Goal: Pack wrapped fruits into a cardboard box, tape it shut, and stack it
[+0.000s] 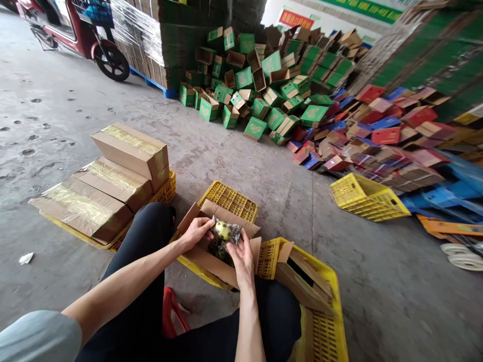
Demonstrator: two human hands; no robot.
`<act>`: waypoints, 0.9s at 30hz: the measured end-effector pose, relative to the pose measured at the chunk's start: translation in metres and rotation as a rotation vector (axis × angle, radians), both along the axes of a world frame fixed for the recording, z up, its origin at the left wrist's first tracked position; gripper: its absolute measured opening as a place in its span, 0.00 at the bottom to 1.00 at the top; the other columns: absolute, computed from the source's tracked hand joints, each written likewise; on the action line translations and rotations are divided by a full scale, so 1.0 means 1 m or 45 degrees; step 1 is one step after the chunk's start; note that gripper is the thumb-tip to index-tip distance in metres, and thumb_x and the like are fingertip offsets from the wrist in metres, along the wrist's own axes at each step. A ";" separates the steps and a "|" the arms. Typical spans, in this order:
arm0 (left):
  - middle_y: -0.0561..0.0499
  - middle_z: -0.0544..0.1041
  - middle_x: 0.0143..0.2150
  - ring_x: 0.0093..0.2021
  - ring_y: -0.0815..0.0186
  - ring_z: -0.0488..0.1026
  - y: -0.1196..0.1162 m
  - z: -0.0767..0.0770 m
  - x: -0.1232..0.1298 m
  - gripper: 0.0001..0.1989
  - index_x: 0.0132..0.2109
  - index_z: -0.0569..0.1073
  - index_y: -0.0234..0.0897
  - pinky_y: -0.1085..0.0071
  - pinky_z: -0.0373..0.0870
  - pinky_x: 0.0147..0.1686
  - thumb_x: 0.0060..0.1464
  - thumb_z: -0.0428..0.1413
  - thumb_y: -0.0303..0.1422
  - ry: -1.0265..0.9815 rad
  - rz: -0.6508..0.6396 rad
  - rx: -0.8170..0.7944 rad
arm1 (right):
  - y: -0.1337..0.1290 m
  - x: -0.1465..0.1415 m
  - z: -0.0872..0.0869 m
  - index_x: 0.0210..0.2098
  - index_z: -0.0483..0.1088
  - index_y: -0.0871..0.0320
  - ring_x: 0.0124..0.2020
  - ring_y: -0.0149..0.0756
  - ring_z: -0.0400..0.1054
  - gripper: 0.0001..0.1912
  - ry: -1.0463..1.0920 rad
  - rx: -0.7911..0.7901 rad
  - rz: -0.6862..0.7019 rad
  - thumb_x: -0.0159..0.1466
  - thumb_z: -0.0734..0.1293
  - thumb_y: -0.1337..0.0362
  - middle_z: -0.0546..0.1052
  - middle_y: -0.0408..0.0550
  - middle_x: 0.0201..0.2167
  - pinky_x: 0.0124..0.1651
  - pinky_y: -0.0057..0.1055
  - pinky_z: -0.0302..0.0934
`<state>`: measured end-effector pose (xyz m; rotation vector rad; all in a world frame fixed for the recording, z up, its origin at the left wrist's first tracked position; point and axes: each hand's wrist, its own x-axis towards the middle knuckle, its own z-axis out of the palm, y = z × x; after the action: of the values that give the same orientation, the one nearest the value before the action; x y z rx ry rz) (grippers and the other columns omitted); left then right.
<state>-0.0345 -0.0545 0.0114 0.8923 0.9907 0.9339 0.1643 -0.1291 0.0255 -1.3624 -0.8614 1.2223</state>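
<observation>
My left hand and my right hand both grip a clear plastic bag with yellow-green fruit. I hold it just above an open brown cardboard box, whose flaps stand apart. More dark bagged items lie inside the box, partly hidden by my hands. The box rests on a yellow plastic crate between my knees.
Taped cardboard boxes are stacked on a crate to my left. A yellow crate with folded cardboard is at my right knee, another yellow crate farther right. Heaps of green boxes and red boxes lie behind. A scooter stands far left.
</observation>
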 end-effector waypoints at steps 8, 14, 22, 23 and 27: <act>0.44 0.81 0.41 0.38 0.65 0.78 -0.009 0.009 0.003 0.31 0.53 0.78 0.31 0.72 0.71 0.38 0.53 0.68 0.53 -0.160 -0.256 0.035 | 0.001 0.004 -0.005 0.48 0.82 0.54 0.44 0.48 0.80 0.25 -0.133 -0.058 0.014 0.59 0.76 0.45 0.85 0.51 0.45 0.52 0.43 0.74; 0.39 0.79 0.52 0.46 0.58 0.78 -0.011 0.003 0.008 0.40 0.61 0.73 0.34 0.64 0.76 0.43 0.43 0.76 0.40 -0.347 -0.372 -0.046 | 0.001 -0.003 -0.009 0.51 0.81 0.51 0.52 0.47 0.78 0.26 0.135 -0.032 -0.085 0.55 0.79 0.49 0.83 0.48 0.52 0.57 0.42 0.73; 0.42 0.80 0.50 0.41 0.59 0.79 -0.017 -0.004 0.016 0.51 0.68 0.66 0.38 0.65 0.76 0.40 0.38 0.78 0.35 -0.266 -0.382 0.024 | 0.001 0.004 -0.011 0.37 0.80 0.56 0.35 0.43 0.79 0.20 -0.068 -0.079 -0.138 0.55 0.77 0.47 0.85 0.49 0.36 0.42 0.37 0.74; 0.43 0.80 0.50 0.42 0.59 0.79 -0.018 -0.004 0.017 0.49 0.67 0.67 0.38 0.65 0.76 0.41 0.38 0.78 0.36 -0.236 -0.403 0.050 | 0.001 0.004 -0.012 0.35 0.80 0.56 0.35 0.43 0.79 0.19 -0.111 -0.075 -0.138 0.55 0.77 0.46 0.85 0.48 0.34 0.40 0.36 0.74; 0.40 0.79 0.51 0.45 0.58 0.77 -0.021 0.000 0.017 0.39 0.64 0.73 0.35 0.67 0.76 0.41 0.49 0.72 0.47 -0.234 -0.506 0.021 | 0.002 0.005 -0.011 0.32 0.77 0.55 0.30 0.42 0.76 0.19 -0.331 -0.042 -0.220 0.56 0.73 0.45 0.83 0.47 0.28 0.34 0.34 0.71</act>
<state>-0.0170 -0.0755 0.0114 0.9553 0.6183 0.6708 0.1690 -0.1273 0.0148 -1.6114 -0.8840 0.9435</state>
